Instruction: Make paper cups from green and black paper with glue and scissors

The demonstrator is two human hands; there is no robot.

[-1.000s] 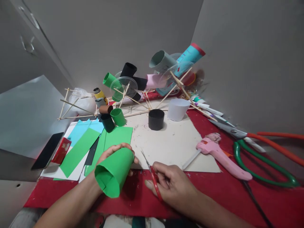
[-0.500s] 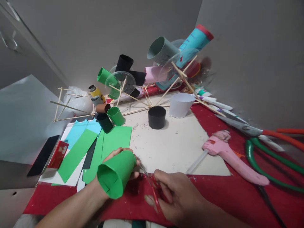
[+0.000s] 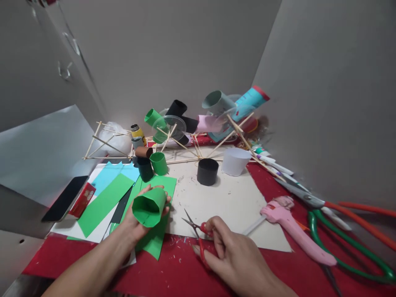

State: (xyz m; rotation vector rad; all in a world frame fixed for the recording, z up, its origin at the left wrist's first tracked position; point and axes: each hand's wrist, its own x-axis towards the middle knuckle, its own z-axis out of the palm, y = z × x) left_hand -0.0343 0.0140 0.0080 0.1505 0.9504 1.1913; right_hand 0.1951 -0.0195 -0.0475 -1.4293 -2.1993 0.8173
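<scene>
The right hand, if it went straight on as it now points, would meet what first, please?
Led by the open scissors, the right hand would probably first meet the left hand holding the green tube, though depth is unclear.

On the tabletop, the phone lies left, the glue gun right, shears farther right. The paper tube in the left hand sits left of the scissors in the right hand; the stick frame stands far.

Held green tube, far end hidden
</scene>
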